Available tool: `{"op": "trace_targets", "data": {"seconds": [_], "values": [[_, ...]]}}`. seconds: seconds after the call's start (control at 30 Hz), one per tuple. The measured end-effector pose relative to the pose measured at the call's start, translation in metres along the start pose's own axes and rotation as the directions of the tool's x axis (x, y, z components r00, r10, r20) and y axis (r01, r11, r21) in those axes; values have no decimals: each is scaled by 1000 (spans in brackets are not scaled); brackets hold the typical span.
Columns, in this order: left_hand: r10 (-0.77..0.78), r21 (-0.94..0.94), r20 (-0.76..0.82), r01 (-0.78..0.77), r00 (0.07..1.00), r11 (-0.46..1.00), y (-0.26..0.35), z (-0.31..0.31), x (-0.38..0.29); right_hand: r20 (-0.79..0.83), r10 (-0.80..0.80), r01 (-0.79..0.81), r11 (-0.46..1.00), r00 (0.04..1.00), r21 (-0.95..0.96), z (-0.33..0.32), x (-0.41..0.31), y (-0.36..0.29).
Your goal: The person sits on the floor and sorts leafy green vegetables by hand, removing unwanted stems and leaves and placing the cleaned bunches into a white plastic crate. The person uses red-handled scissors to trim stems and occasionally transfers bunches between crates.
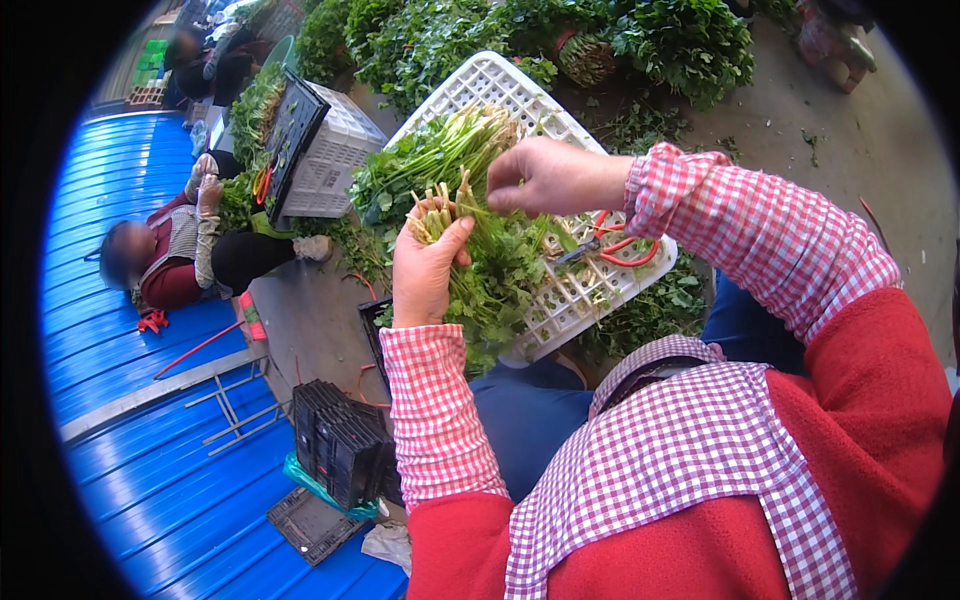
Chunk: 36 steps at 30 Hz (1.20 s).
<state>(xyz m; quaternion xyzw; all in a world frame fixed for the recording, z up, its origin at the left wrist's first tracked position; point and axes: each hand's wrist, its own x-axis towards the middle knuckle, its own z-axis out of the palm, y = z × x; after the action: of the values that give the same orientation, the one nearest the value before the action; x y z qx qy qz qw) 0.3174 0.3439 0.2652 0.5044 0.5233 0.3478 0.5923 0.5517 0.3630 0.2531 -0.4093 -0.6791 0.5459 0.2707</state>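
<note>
My left hand (431,262) is closed around a small bunch of leafy green herb stems (487,285), their pale cut ends upward and the leaves hanging over the tray. Just right of those stem ends is my right hand (540,180), fingers curled; whether it pinches a stem cannot be made out. Beneath both hands lies an upturned white perforated plastic crate (574,300). More herb stems (457,142) are heaped on its far part. Scissors with red handles (626,244) rest on the crate by my right wrist, among leaf scraps.
Big herb bundles (675,45) stand beyond the crate, and trimmings (667,300) litter the floor. At left, a co-worker (180,255) sits by a white crate (322,157) topped with a black tray (300,142). Stacked black crates (337,442) stand lower left. Others are at the upper left.
</note>
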Motion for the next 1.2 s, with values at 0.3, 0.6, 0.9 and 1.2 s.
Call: {"op": "trace_targets", "data": {"seconds": [0.3, 0.6, 0.9, 1.2], "values": [[50, -4, 27, -50, 998, 999, -1, 7, -3, 21, -58, 58, 998, 998, 39, 24, -5, 2], [14, 126, 16, -16, 1000, 992, 4, 14, -6, -253, -239, 142, 926, 938, -349, 11, -7, -6], [-82, -81, 81, 89, 993, 993, 3, -2, -7, -252, -132, -51, 790, 959, -611, -28, 0, 0], [-117, -196, 140, 144, 983, 970, -2, -7, -6, 55, -110, 113, 992, 992, -55, -1, -1, -8]]}}
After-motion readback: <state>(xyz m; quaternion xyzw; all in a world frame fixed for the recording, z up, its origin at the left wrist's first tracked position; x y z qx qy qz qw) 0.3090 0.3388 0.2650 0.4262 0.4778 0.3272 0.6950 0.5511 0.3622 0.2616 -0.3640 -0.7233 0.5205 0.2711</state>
